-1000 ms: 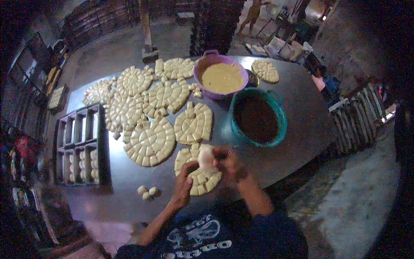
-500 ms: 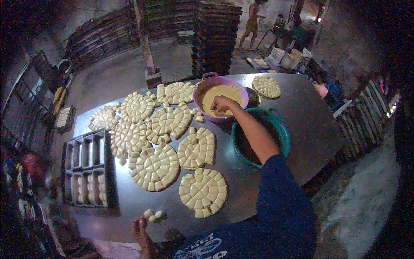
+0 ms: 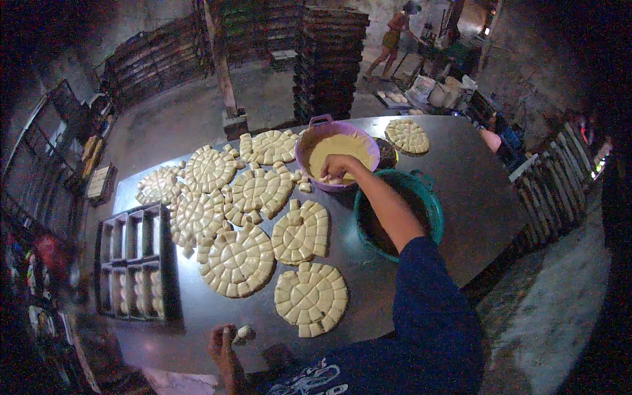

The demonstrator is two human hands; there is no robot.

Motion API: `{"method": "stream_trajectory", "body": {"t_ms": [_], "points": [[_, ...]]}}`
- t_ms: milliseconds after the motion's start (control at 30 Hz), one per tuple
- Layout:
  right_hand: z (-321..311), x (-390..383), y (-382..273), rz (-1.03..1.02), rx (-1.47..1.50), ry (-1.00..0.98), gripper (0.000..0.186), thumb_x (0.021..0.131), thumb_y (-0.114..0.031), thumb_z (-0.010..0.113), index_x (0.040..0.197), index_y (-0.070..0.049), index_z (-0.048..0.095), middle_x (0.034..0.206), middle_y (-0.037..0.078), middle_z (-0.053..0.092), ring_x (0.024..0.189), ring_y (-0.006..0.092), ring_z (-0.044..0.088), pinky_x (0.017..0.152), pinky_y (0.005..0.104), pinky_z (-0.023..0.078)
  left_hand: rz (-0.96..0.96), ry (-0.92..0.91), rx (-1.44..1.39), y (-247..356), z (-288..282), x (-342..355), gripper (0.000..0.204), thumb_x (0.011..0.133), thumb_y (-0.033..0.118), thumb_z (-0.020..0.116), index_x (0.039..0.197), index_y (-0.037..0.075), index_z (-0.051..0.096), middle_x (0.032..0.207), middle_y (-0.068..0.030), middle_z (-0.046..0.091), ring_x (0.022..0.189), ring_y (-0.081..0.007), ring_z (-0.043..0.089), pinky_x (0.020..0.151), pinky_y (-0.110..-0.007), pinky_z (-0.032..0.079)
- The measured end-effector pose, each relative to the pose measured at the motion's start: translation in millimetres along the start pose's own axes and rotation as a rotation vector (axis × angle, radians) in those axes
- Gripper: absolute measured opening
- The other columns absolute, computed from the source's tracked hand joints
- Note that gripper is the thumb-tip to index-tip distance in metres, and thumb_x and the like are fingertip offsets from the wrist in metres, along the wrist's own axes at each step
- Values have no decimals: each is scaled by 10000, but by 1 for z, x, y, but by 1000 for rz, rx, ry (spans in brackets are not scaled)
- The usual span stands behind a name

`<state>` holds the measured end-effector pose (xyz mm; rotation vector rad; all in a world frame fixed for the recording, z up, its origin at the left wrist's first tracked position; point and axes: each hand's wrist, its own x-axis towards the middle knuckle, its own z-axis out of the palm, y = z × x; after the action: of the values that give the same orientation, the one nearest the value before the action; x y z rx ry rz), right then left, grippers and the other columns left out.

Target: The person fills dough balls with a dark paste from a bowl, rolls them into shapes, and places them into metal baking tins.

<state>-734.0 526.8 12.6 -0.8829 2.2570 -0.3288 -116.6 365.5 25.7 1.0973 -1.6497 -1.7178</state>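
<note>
My right hand (image 3: 339, 168) reaches into the purple basin (image 3: 318, 124) of pale yellow paste (image 3: 345, 147), its fingers bent into the paste; what they hold is unclear. Beneath that forearm is a teal tub (image 3: 434, 217) with dark brown contents. My left hand (image 3: 222, 343) is curled at the table's near edge beside small dough balls (image 3: 243, 334); its grasp is hard to make out. Rounds of cut dough, such as the nearest (image 3: 311, 296), cover much of the metal table (image 3: 474, 210). A black compartment tray (image 3: 170, 276) at left holds dough pieces in some sections.
Behind the basin is a smaller dark-filled container (image 3: 388, 155). Stacked dark trays (image 3: 329, 66) and a post (image 3: 224, 79) stand beyond the table. A person (image 3: 395, 39) stands in the back right near sacks (image 3: 438, 92). Slatted wood (image 3: 543, 191) lies along the right.
A second ago both hands held a pale dough piece over the nearest round. My right hand has since moved forward into the purple basin, my left hand down to the small balls.
</note>
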Motion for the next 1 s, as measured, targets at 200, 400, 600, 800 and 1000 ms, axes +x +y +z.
{"method": "stream_trajectory", "body": {"t_ms": [200,400,600,800,1000], "points": [[-14,-22,-12,-83,109,49,373,782,42,625,1129,-64,712,963,32,705,783,148,625,624,321,529,-32,-15,-60,0,2,-3,161,922,172,619,967,21,653,880,-67,660,858,-163,600,806,-331,466],[-11,-102,-66,-299,824,5,424,858,-55,668,1267,-78,560,1087,-3,634,935,121,603,796,288,510,-80,-72,-101,-10,4,-13,202,941,205,606,1005,17,641,932,-69,656,897,-169,601,829,-320,466],[105,-207,-178,-571,1298,-62,660,866,-67,681,1435,-151,359,1225,46,570,1088,184,591,884,318,534,-306,-477,-433,28,64,-9,300,998,247,526,1145,-6,591,1105,-105,631,1039,-210,605,944,-357,471],[207,-273,-251,-559,1517,-39,789,839,7,678,1473,-166,241,1250,88,550,1084,224,605,861,340,559,-471,-698,-731,65,73,-10,335,1015,278,492,1245,40,544,1167,-85,612,1092,-207,585,975,-354,454],[250,-291,-268,-480,1637,-11,785,862,48,633,1478,-174,200,1250,118,546,1065,232,619,809,341,587,-290,-673,-478,47,46,-16,236,1012,321,498,1094,105,546,1119,-26,604,1052,-179,576,951,-363,453]]}}
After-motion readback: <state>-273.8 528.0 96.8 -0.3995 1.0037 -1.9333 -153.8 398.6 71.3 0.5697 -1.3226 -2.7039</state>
